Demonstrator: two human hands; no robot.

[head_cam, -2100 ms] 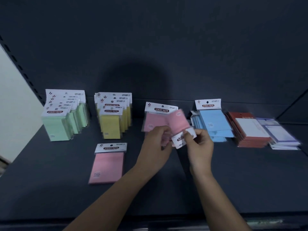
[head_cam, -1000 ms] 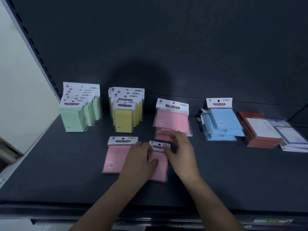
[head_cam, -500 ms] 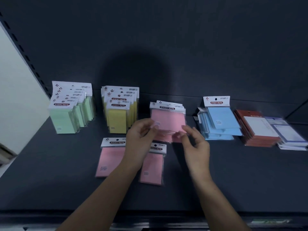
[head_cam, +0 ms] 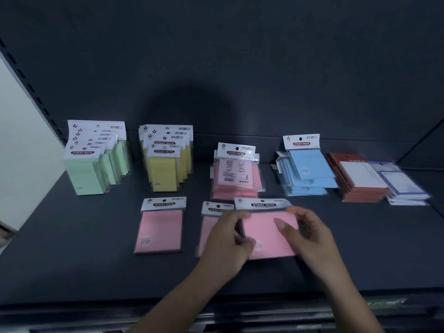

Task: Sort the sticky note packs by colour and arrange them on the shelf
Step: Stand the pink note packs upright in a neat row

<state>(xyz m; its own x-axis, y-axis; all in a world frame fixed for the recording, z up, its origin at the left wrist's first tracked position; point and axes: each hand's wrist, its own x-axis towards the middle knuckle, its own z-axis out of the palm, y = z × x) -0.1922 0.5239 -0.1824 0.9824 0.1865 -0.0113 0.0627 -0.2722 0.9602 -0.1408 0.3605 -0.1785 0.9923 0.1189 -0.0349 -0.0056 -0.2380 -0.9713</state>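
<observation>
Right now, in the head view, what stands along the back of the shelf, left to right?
Upright green sticky note packs → upright yellow sticky note packs → flat pile of pink sticky note packs → pile of blue sticky note packs → red-backed notepad stack → blue-bordered white notepads.

left hand [head_cam: 225, 239]: fingers curled, gripping | right hand [head_cam: 310, 234]: thumb extended, fingers curled, gripping | close together

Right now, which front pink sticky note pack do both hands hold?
The rightmost pink plastic-wrapped pack, gripped by the left hand and right hand; the left pack and middle pack lie on the dark shelf.
</observation>
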